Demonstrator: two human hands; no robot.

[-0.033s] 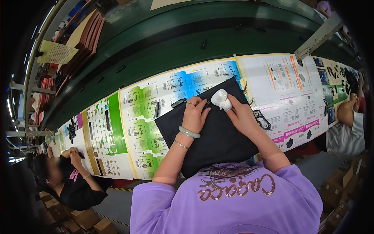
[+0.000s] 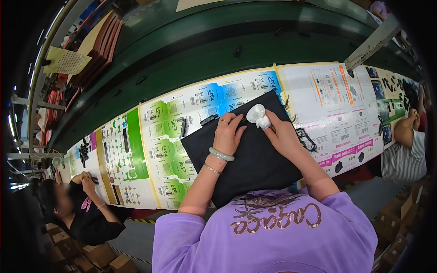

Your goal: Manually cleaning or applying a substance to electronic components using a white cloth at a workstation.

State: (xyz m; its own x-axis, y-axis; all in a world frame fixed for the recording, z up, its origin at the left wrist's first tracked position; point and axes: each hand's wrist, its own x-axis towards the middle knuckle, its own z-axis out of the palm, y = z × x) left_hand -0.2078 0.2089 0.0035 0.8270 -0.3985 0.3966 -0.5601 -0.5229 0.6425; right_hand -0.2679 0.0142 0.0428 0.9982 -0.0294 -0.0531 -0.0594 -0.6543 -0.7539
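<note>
A dark cloth (image 2: 255, 159) lies over the front of the worktable and up against my body. Above it, my right hand (image 2: 278, 129) grips a white cloth bundle (image 2: 256, 113), rounded at the top and gathered at a neck with a thin band. My left hand (image 2: 227, 133), with a pale bangle on its wrist, is pinched closed just left of the bundle. A small dark bit shows at its fingertips, too small to name. Past the cloth's right edge lie thin black loops of cord or band (image 2: 306, 140).
Printed sheets (image 2: 318, 95) cover the table. Small black parts (image 2: 209, 119) lie beyond the cloth's left edge. A green conveyor belt (image 2: 195, 63) with scattered black pieces runs behind. Co-workers sit on the left (image 2: 98, 223) and right (image 2: 403, 157); cardboard boxes (image 2: 93, 255) stand on the floor.
</note>
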